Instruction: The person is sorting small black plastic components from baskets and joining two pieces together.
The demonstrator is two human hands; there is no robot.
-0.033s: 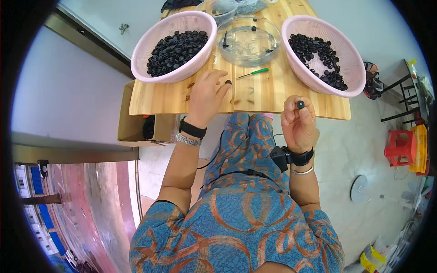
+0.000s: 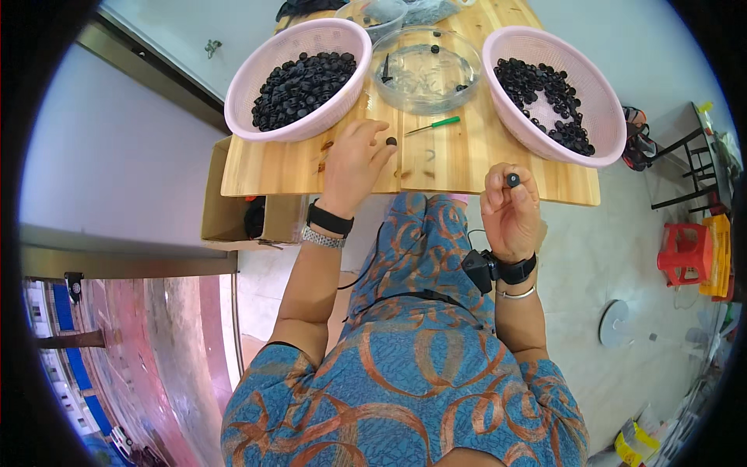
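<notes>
My right hand is raised by the table's front edge, pinching a small black round part with a pale centre between thumb and fingers. My left hand is over the front left of the table. At its thumb tip shows another small black round part, which looks held there, with the index finger stretched out above it. Beyond that hand stands a pink basket heaped with black parts. A second pink basket, holding fewer of them, stands past my right hand.
A screwdriver with a green handle lies mid-table. Behind it is a clear round container with a few black parts inside. A cardboard box stands below the table's left side. Red stools are on the floor at right.
</notes>
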